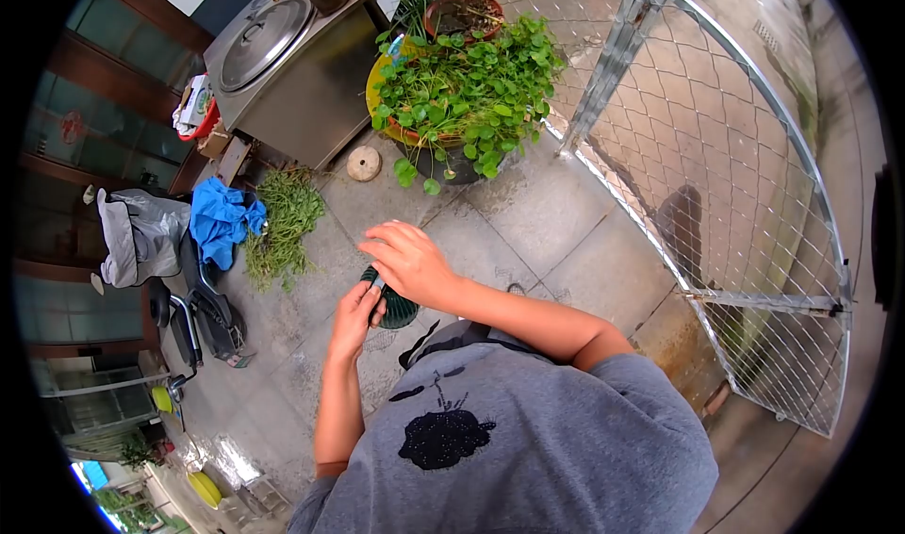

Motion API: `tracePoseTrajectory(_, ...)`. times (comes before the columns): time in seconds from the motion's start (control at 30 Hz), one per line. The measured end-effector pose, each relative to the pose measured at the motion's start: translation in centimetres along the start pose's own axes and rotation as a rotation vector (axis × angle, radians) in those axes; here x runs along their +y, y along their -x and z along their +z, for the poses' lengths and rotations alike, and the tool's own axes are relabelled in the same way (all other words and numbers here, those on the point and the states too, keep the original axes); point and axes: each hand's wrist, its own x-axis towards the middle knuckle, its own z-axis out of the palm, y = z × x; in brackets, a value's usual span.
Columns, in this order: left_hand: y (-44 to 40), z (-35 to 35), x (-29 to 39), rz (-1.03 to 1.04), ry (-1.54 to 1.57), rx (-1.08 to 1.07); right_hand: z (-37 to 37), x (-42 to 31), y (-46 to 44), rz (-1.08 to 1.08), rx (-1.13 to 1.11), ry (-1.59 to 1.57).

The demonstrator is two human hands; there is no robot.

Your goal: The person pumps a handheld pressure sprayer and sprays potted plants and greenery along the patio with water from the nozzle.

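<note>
A dark green ribbed object (400, 312) shows below my hands; its kind is unclear, and its upper part is hidden by the fingers. My left hand (353, 315) is closed at its left side, the thumb pressed near a small grey-blue piece. My right hand (411, 262) lies over the top from the right, fingers together and bent, the thumb out of sight. Both hands nearly touch, close in front of my grey T-shirt (566, 430).
A pile of cut greens (283, 215) lies left of my hands, beside a scooter (209, 312) with a blue cloth (219, 218). Ahead are a metal stove with a lid (267, 42), a round stone (364, 164) and a potted plant (471, 100). Wire-mesh fencing (735, 147) stands right.
</note>
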Motion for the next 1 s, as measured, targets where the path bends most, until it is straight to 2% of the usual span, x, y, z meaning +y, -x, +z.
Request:
tracePoseTrajectory(0.43, 0.7, -0.2, -0.5, -0.022, 0.009, 0.068, -2.6, -0.5, 2.3, 0.114, -0.075, 0.017)
tracePoseTrajectory(0.77, 1.4, -1.0, 0.1, 0.029, 0.06, 0.126, -4.0, -0.7, 3.6, 0.216, -0.293, -0.004)
tracePoseTrajectory(0.87, 1.7, -0.5, 0.5, 0.049, 0.058, 0.128, -3.8, -1.3, 3.3, 0.148, -0.286, 0.014)
tracePoseTrajectory(1.0, 1.9, 0.3, 1.3, 0.072, 0.085, 0.125, -3.2, -1.5, 3.4, 0.175, -0.313, 0.023)
